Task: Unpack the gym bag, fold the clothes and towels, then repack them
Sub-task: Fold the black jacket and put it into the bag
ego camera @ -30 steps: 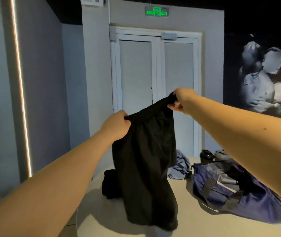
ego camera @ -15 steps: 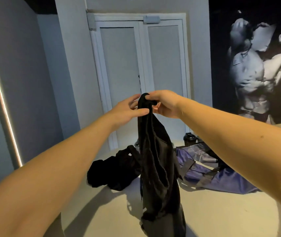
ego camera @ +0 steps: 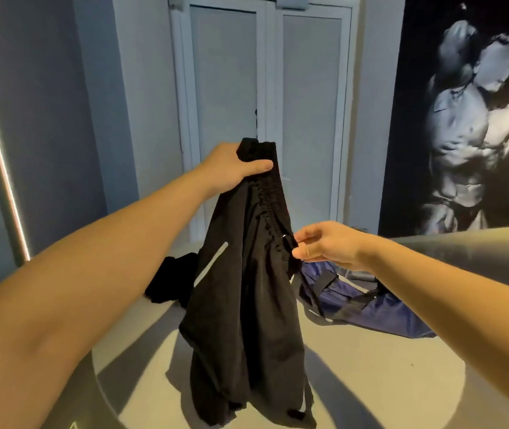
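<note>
Now the left hand (ego camera: 234,171) squeezes the top of the black shorts (ego camera: 247,305) hanging mid-frame, and the right hand (ego camera: 327,246) sits at their edge, pinching or not I cannot tell, so a loose hold could let them bunch up.

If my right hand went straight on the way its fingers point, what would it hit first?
The black shorts: the right hand points left at their gathered waistband edge, which hangs from the left hand. Whether the fingertips already touch it is unclear.
</note>
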